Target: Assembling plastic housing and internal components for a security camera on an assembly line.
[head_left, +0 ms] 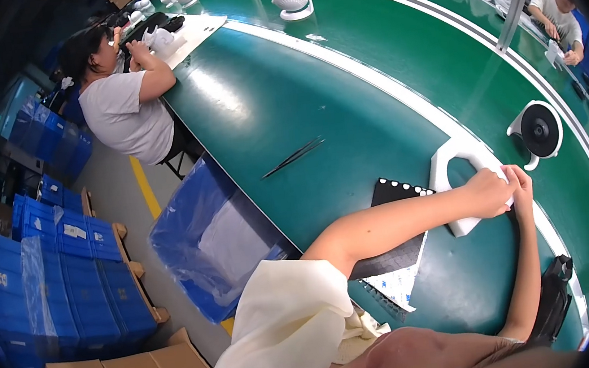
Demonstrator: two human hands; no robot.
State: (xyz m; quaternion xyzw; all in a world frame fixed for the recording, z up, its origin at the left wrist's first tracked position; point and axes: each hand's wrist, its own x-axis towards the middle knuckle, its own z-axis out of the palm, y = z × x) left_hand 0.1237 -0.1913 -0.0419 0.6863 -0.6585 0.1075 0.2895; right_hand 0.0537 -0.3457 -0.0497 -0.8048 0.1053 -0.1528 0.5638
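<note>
At the right of the bench lies a white, curved plastic frame with an opening in its middle. My left hand is closed over its right side, knuckles up. Close against it, my right hand has its fingers pinched at the same edge. Any small piece between the fingertips is hidden. Under my left forearm are dark sheets with round white dots along one edge, and a white printed backing sheet. A pair of dark tweezers rests farther left on the green bench.
A blue bin lined with clear plastic stands at the bench's left edge. White fans sit on the green conveyor beyond. A black bag is beside my right arm. Co-workers sit far left and far right.
</note>
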